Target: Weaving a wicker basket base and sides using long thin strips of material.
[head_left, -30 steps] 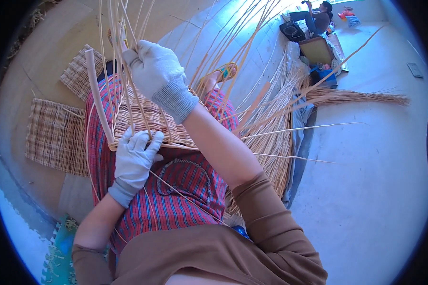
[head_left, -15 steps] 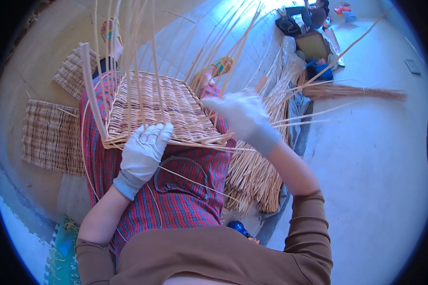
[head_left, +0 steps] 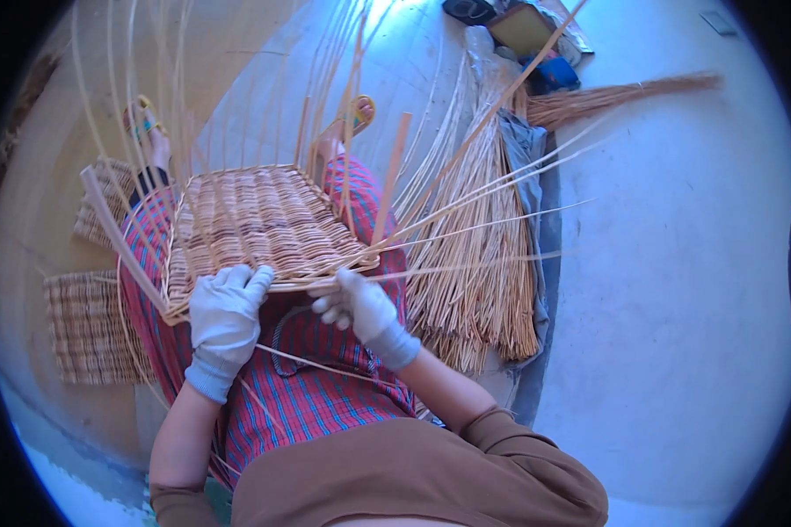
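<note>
Tan mat [head_left: 246,220] lies on the lap [head_left: 312,404], its near edge running side to side. Left hand [head_left: 224,321] grips that edge; right hand [head_left: 366,307], half curled, is nearest its right end, hold unclear.

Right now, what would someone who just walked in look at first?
Probably the woven panel lying across the red checked cloth on the lap, with long sticks fanning out from it. Then maybe the white-gloved left hand and right hand at its near edge. The big heap of pale canes on the right stands out too.
</note>
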